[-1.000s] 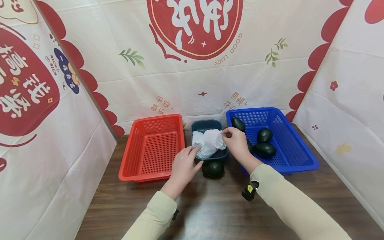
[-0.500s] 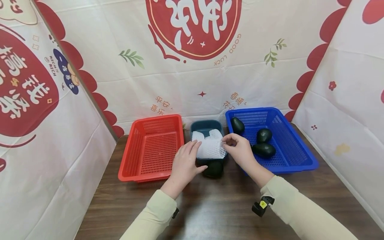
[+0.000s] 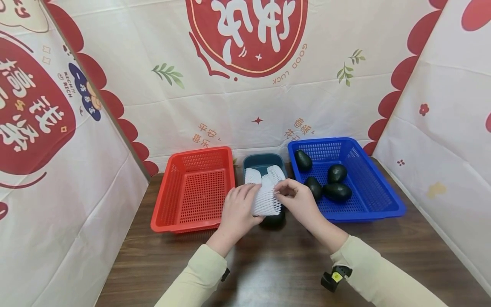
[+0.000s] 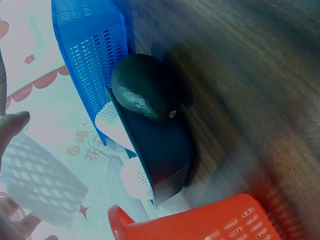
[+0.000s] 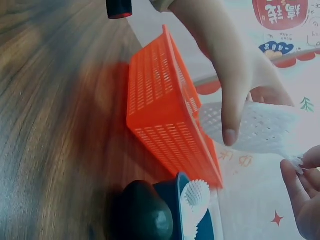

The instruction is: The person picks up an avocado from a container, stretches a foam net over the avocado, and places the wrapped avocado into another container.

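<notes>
A white foam net sleeve (image 3: 267, 202) hangs above the front of a small teal bin (image 3: 262, 158). My left hand (image 3: 238, 209) grips its left side, the thumb lying along it in the right wrist view. At the other end, my right hand (image 5: 306, 197) pinches the sleeve's edge between thumb and finger. More foam net sleeves (image 3: 275, 171) stick up out of the bin. Just in front of the bin lies a dark green avocado (image 4: 142, 87) on the table, partly covered by the held sleeve in the head view.
To the left stands a red basket (image 3: 163, 200) with nothing inside. On the right, a blue basket (image 3: 377, 181) contains several avocados (image 3: 337, 192). A printed cloth (image 3: 245, 102) hangs behind the wooden table (image 3: 276, 268).
A foam net sleeve has come up out of the teal bin and toward me, over the avocado. My left hand has taken hold of it, while my right hand has shifted lower with its edge.
</notes>
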Tool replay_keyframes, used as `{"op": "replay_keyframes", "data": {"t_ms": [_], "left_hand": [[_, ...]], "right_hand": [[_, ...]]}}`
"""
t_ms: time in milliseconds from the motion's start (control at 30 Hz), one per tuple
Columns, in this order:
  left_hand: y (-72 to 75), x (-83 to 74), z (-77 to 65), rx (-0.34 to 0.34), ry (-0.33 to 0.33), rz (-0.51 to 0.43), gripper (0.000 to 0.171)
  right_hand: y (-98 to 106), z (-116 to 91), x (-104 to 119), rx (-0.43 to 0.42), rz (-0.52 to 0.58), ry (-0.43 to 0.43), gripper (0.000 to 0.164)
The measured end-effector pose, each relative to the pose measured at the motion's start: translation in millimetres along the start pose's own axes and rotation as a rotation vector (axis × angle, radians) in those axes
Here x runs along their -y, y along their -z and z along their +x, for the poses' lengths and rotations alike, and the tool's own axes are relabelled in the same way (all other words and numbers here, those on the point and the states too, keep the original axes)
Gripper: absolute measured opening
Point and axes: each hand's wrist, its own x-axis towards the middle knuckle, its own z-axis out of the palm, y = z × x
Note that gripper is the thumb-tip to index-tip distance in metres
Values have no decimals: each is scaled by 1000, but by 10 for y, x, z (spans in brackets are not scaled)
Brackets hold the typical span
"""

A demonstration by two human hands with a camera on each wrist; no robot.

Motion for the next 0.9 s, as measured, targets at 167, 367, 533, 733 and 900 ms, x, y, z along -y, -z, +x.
{"op": "replay_keyframes", "data": {"t_ms": [167, 367, 533, 733, 900], "left_hand": [[-23, -2, -56, -4, -15, -9, 85], [-1, 28, -120, -8, -23, 18, 80], [49, 70, -154, -26, -52, 46, 70], [122, 147, -183, -89, -116, 92, 68], [185, 201, -189, -70, -99, 114, 68]], "right_hand": [[1, -36, 42, 17, 45, 8, 14], [46, -57, -8, 60, 136, -2, 17], [102, -52, -139, 62, 144, -39, 19], [105, -24, -524, 118, -232, 31, 24], [22, -21, -729, 264, -563, 118, 35]]}}
